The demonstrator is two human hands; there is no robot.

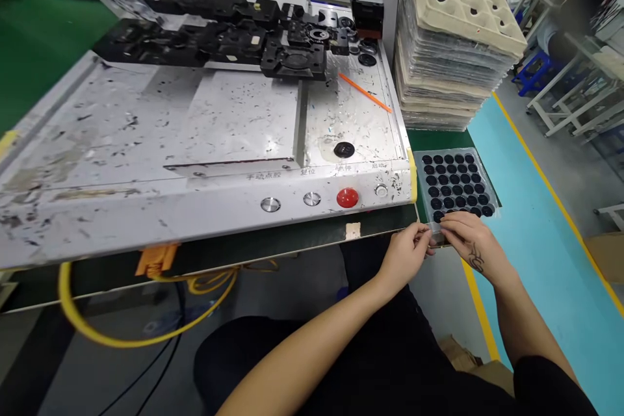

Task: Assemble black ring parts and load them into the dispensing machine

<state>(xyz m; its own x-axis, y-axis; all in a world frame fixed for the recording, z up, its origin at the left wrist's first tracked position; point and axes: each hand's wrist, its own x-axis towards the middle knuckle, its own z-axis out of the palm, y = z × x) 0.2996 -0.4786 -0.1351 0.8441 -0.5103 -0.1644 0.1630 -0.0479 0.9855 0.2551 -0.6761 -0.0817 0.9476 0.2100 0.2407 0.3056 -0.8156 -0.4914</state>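
A pale plastic tray with rows of round black discs lies at the right end of the bench. At its near left corner my left hand has thumb and forefinger pinched together, palm turned toward the right hand. My right hand reaches over the tray's near edge, fingers bent down and close to the left fingertips. Something thin and clear shows between the two hands; whether it is the tray's edge or a separate piece I cannot tell. The right fingers partly cover the closest row of discs.
A machine with a red button fills the bench to the left. Black fixtures, an orange stick and a black disc sit on its plate. Tall stacked trays stand behind the disc tray. A yellow hose hangs below.
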